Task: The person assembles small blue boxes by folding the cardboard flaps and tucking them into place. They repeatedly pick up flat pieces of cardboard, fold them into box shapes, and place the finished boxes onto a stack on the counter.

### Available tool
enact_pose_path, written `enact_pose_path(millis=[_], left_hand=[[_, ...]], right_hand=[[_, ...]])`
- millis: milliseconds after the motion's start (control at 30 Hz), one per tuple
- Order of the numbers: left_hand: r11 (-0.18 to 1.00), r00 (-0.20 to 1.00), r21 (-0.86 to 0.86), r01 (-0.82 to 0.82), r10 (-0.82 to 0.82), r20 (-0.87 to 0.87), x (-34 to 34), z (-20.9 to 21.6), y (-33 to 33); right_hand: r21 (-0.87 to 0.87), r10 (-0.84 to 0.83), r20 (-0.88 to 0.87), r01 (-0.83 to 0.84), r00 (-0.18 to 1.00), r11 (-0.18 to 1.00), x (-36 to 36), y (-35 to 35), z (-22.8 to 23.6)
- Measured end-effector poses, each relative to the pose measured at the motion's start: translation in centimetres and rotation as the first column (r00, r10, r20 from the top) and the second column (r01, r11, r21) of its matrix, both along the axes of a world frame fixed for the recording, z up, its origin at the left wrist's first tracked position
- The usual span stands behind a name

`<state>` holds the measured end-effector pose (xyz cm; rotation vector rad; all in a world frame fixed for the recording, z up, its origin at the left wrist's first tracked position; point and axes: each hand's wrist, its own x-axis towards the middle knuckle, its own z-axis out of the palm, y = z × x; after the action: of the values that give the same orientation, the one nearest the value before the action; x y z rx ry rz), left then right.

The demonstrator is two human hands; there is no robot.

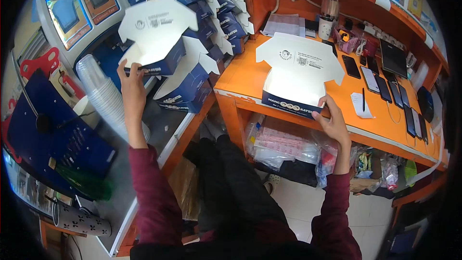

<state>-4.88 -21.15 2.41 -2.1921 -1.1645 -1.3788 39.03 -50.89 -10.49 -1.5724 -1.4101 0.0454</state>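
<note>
My left hand (132,79) grips the near corner of an open food box (156,43), navy outside and white within, its lid flaps raised. That box is held over the grey counter, just above another open navy box (187,84). On the orange counter, my right hand (332,119) pinches the front right corner of a second open food box (293,72). Its white lid stands up at the back, and the inside looks bare. Thumb and fingers of both hands are closed on the cardboard.
Many navy boxes (192,7) are stacked behind the left counter. Nested clear plastic cups (108,98) lie beside my left forearm. Several phones (370,79), a paper slip with a pen (362,105) and a black laptop-like device (393,58) occupy the orange counter's right. Bagged goods (288,139) fill the shelf below.
</note>
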Motion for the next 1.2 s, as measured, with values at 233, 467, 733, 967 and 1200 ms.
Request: enact_pose_path(millis=[233,467,733,967,1200], left_hand=[[0.953,0.991,0.276,0.127,-0.132,0.001,4.2,-1.3,-11.7],[0.877,0.885,-0.148,0.456,-0.465,-0.029,2.8,-11.6,-26.1],[0.644,0.792,-0.677,0.355,-0.592,-0.148,-0.4,-21.9,-30.9],[0.621,0.739,-0.71,0.332,-0.639,-0.213,0.4,-22.7,-29.8],[0.461,0.788,-0.661,0.592,-0.159,0.595,-1.2,-29.3,-28.8]], right_hand=[[0.018,0.089,0.062,-0.09,0.994,0.996,-7.8,-3.3,-1.5],[-0.38,0.306,-0.266,-0.391,0.914,0.838,-16.4,-8.4,-11.8],[-0.398,0.294,-0.441,-0.478,0.848,0.783,-19.4,-12.5,-19.4],[-0.393,0.253,-0.448,-0.443,0.858,0.806,-19.0,-11.3,-19.6],[-0.407,0.165,-0.555,-0.439,0.815,0.801,-19.7,-10.7,-19.0]])
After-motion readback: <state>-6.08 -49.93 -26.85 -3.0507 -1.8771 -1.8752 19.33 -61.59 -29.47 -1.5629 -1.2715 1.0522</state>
